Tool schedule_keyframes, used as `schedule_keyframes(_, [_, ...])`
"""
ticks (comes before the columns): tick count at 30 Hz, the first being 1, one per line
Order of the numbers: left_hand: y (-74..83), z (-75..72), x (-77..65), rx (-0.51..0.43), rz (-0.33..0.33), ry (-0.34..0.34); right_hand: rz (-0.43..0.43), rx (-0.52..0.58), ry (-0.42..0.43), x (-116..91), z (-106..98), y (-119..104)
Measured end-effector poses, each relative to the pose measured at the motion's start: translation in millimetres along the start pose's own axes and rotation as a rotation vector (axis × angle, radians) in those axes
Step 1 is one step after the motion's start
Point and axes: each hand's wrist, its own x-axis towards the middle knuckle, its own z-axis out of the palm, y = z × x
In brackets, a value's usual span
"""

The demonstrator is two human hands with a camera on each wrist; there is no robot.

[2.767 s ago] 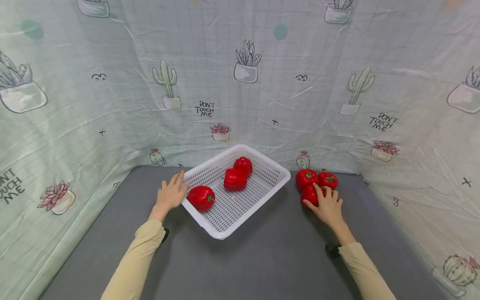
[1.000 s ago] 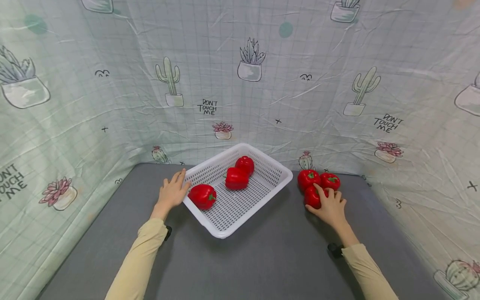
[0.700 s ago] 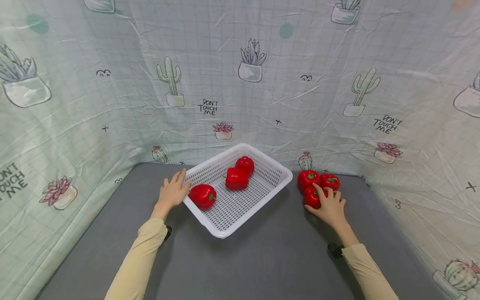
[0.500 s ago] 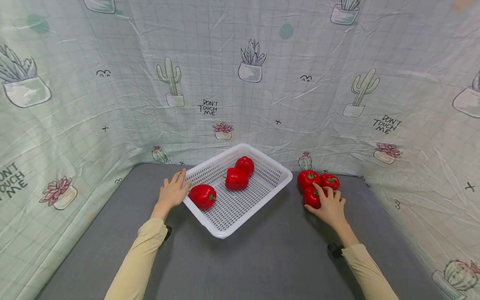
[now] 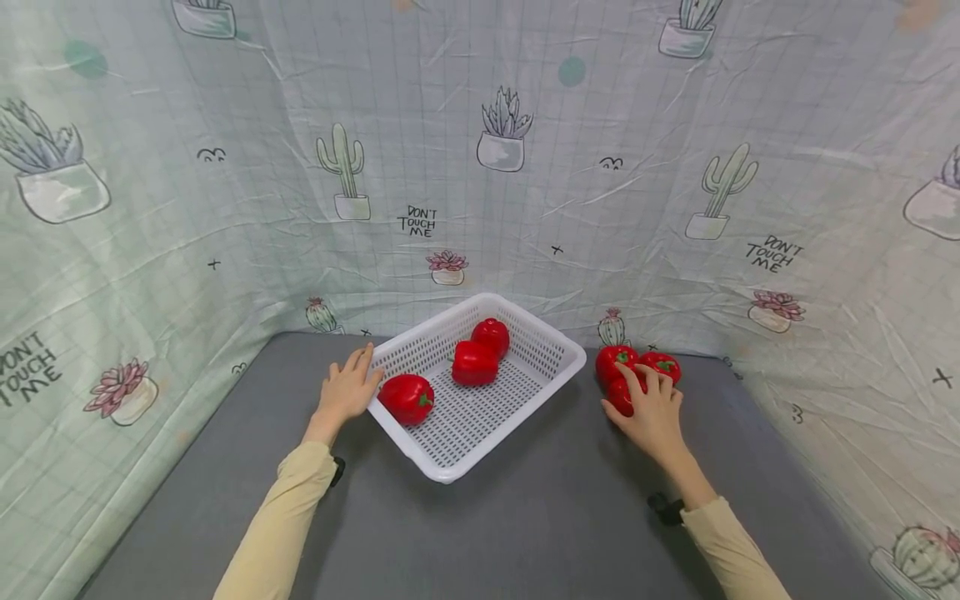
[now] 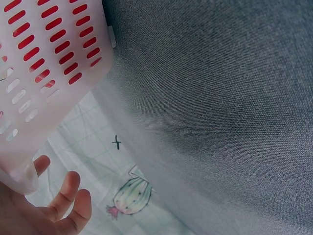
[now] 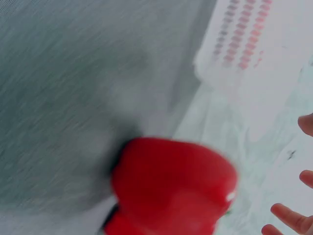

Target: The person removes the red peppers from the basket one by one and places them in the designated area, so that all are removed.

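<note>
My right hand (image 5: 651, 421) had risen, fingers spread, clear of the trio's front red pepper (image 5: 618, 398) below. My left hand (image 5: 343, 393), fingers apart, touched the basket (image 5: 517, 418).

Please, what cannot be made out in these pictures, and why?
Head view: part of the nearest loose pepper, hidden by the right hand.
Right wrist view: that hand's palm, cut off by the right edge; one pepper, blurred.
Left wrist view: contents' outlines, behind the slotted basket wall.
</note>
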Motion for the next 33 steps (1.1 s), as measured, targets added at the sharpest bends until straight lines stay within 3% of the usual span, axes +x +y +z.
schedule_keyframes(5, [-0.2,0.1,0.5,-0.002,-0.002,-0.002,-0.065,0.075,0.043,3.6,-4.4,-20.4])
schedule_keyframes(17, [-1.1,0.6,0.8,-0.008,0.001,-0.005,-0.135,0.168,0.004,18.7,-2.2,-60.4])
schedule_keyframes(33, [-0.2,-0.6,-1.7,-0.026,0.023,0.014,-0.159,0.204,-0.02,69.1,-4.6,-103.8])
